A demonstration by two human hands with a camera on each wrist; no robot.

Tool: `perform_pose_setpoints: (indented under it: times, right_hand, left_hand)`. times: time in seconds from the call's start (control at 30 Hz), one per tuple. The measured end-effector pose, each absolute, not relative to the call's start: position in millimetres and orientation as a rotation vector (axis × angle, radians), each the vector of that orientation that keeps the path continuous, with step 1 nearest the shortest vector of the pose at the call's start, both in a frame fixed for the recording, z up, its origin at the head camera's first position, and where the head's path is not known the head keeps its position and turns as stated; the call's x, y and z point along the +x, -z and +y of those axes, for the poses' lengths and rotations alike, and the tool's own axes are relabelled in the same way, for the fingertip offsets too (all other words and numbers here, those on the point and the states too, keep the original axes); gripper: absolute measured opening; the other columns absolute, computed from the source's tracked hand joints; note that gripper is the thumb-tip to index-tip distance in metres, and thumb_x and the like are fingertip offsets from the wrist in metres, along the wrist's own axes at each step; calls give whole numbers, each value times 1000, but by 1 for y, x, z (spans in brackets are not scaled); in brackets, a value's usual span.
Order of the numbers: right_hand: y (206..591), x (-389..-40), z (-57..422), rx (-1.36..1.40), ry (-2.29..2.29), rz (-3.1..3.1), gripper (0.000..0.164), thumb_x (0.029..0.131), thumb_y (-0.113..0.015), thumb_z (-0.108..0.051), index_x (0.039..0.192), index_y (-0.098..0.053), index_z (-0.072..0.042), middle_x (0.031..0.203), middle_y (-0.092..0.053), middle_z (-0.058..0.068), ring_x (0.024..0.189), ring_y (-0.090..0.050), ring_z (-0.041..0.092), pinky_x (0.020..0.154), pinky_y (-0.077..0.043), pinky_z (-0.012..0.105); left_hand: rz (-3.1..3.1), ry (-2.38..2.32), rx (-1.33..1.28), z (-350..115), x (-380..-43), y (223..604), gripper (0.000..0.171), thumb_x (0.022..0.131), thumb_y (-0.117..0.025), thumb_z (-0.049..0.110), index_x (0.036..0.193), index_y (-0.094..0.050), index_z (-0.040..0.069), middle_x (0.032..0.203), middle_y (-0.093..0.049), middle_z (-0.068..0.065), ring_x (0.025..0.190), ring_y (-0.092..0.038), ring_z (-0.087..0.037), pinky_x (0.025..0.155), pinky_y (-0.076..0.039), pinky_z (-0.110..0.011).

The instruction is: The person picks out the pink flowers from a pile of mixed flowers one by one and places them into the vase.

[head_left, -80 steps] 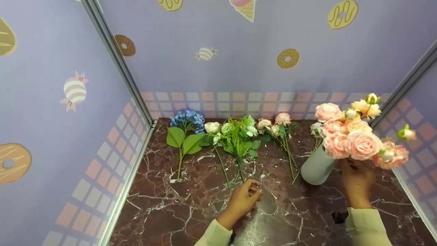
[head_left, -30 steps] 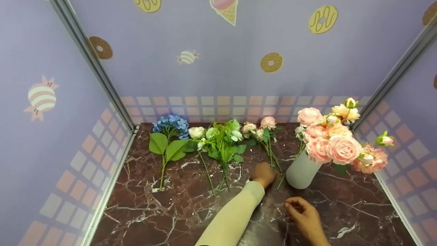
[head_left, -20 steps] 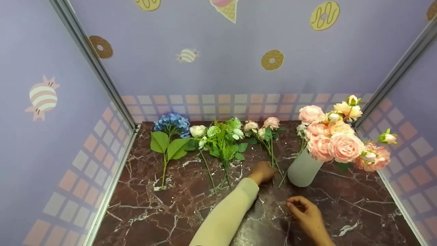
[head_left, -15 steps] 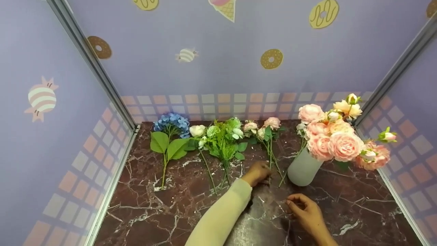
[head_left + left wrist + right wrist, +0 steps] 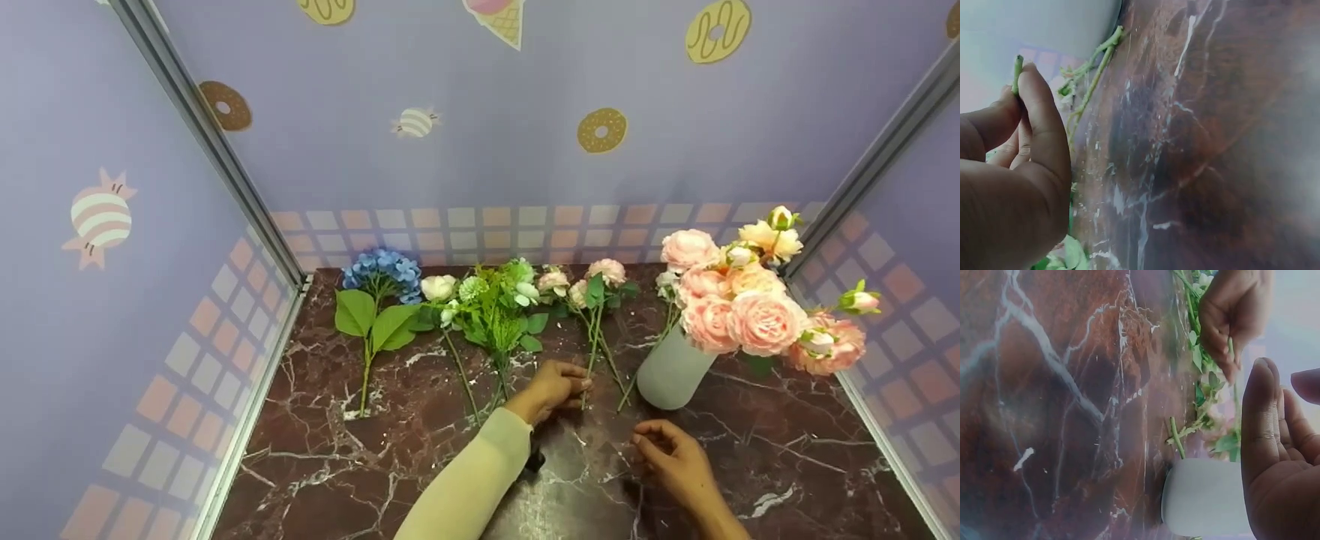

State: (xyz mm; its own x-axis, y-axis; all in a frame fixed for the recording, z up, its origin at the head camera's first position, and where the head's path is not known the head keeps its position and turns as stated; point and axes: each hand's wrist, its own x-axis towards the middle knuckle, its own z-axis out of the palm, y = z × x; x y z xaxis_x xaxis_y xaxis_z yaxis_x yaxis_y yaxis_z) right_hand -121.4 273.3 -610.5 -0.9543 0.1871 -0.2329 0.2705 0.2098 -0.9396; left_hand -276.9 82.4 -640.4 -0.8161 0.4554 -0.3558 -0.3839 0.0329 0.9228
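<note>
In the head view my left hand (image 5: 551, 386) pinches the lower stem of a pink artificial flower (image 5: 606, 271) between thumb and fingers. The cut stem end (image 5: 1017, 73) pokes up past the fingertips in the left wrist view. Other pink flowers (image 5: 553, 281) lie beside it, their stems crossing. My right hand (image 5: 679, 461) hovers in front of the vase, holding nothing; its thumb and fingers stand apart in the right wrist view. A pale grey vase (image 5: 675, 375) stands to the right, filled with large pink and peach blooms (image 5: 765, 322).
Left of the pink flowers lie a green-and-white bunch (image 5: 499, 315), a white flower (image 5: 439, 288) and a blue hydrangea (image 5: 382, 276) with broad leaves. A small white flower (image 5: 666, 283) lies behind the vase. Patterned walls (image 5: 525, 172) enclose the dark marbled table (image 5: 337, 465).
My right hand has left the blooms at the vase and come down in front of it. My left hand reached the pink flower, took its stem and drew back slightly left, lifting the stem end.
</note>
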Motion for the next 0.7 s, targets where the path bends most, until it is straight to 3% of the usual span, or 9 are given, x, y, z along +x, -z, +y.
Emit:
perform_pose_setpoints:
  times: [0.17, 0.27, 0.33, 0.4, 0.53, 0.7]
  right_hand:
    - [606, -123, 274, 391, 1887, 2458, 28, 97, -71, -15, 117, -65, 4, 93, -71, 10, 71, -72, 18, 66, -64, 45]
    - [604, -125, 274, 363, 1892, 2483, 25, 97, -70, -12, 115, -65, 4, 89, -71, 5, 69, -71, 13, 61, -63, 36]
    - [602, -127, 273, 351, 1883, 2496, 24, 97, -70, -12, 115, -65, 4, 87, -71, 4, 68, -70, 12, 58, -60, 30]
    - [599, -130, 273, 346, 1878, 2503, 24, 97, -70, -10, 115, -65, 4, 86, -71, 4, 67, -69, 12, 56, -57, 27]
    - [593, -134, 270, 328, 1898, 2494, 23, 96, -70, -7, 116, -65, 3, 84, -70, 7, 66, -69, 14, 57, -58, 28]
    - [587, -138, 267, 290, 1878, 2537, 22, 97, -70, -10, 114, -66, 3, 81, -70, 5, 66, -70, 16, 57, -59, 28]
  left_hand:
    - [1782, -1865, 112, 71, -259, 632, 34, 95, -70, 5, 125, -66, -10, 126, -67, -32, 115, -68, -45, 76, -64, -35]
    - [1819, -1884, 147, 65, -248, 626, 26, 94, -71, 4, 117, -71, -6, 117, -71, -31, 97, -75, -36, 84, -63, -50]
    - [1828, -1904, 161, 61, -241, 622, 20, 93, -72, 3, 111, -74, -3, 112, -73, -29, 85, -75, -26, 85, -63, -53]
    - [1826, -1921, 177, 57, -234, 619, 16, 92, -72, 2, 108, -75, -1, 108, -74, -28, 76, -73, -18, 79, -65, -48]
    - [1845, -1940, 203, 48, -223, 612, 13, 91, -74, 2, 104, -75, -2, 96, -78, -17, 71, -70, -12, 63, -62, -27]
    - [1915, -1942, 266, 40, -211, 607, 13, 88, -76, 0, 99, -73, -6, 82, -75, -4, 65, -65, -9, 59, -60, -24]
